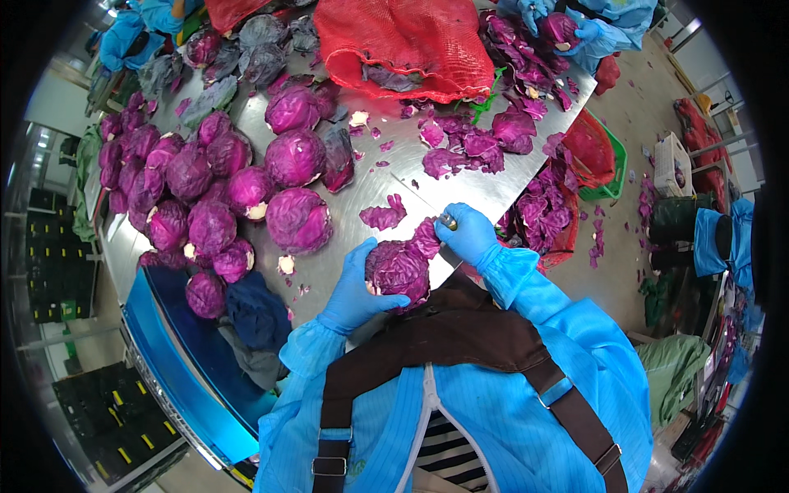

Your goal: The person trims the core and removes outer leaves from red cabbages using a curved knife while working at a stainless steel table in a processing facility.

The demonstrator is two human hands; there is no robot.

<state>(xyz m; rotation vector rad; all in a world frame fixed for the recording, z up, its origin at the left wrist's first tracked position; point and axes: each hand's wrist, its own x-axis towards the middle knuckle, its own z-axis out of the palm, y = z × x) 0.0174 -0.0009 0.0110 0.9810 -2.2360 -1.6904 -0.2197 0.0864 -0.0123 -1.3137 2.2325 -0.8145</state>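
Observation:
My left hand (354, 289), in a blue glove, grips a red cabbage head (397, 274) at the table edge in front of me. A loosened outer cabbage leaf (426, 238) sticks out from the head towards my right hand (466, 229), also gloved in blue. That hand is closed around a small tool with a metal end (450, 223); its blade, if it has one, cannot be made out. A torn leaf (383, 213) lies just beyond the cabbage. To the left sits a pile of red cabbage heads (190, 171) on the metal table (370, 166).
A red mesh sack (404, 43) lies across the table's far side. Leaf scraps fill a red mesh bag (542, 215) beyond the right edge, near a green crate (616, 163). A blue chute-like tray (191, 363) stands left. Co-workers' gloved hands (585, 31) hold a cabbage at the far right.

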